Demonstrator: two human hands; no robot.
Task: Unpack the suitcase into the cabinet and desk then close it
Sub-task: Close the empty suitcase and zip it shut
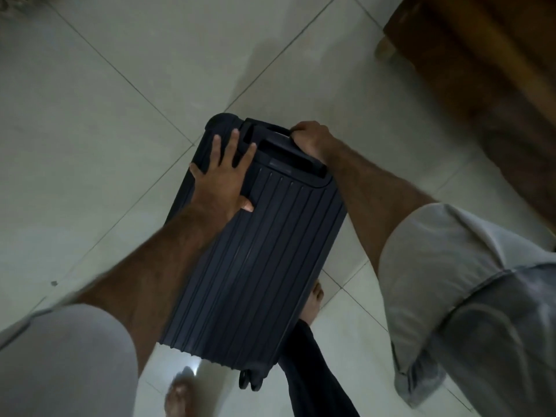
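Observation:
A dark blue ribbed hard-shell suitcase (261, 260) stands closed on the tiled floor in the middle of the head view, its wheels (251, 380) toward me. My left hand (225, 176) lies flat with spread fingers on its upper left corner. My right hand (310, 138) grips the top carry handle (285, 142) at the case's far end.
A brown wooden piece of furniture (481, 85) with a round foot stands at the upper right. Pale floor tiles (105, 115) stretch to the left and beyond the case. My bare feet (314, 299) and a dark trouser leg are beside and under the case's near end.

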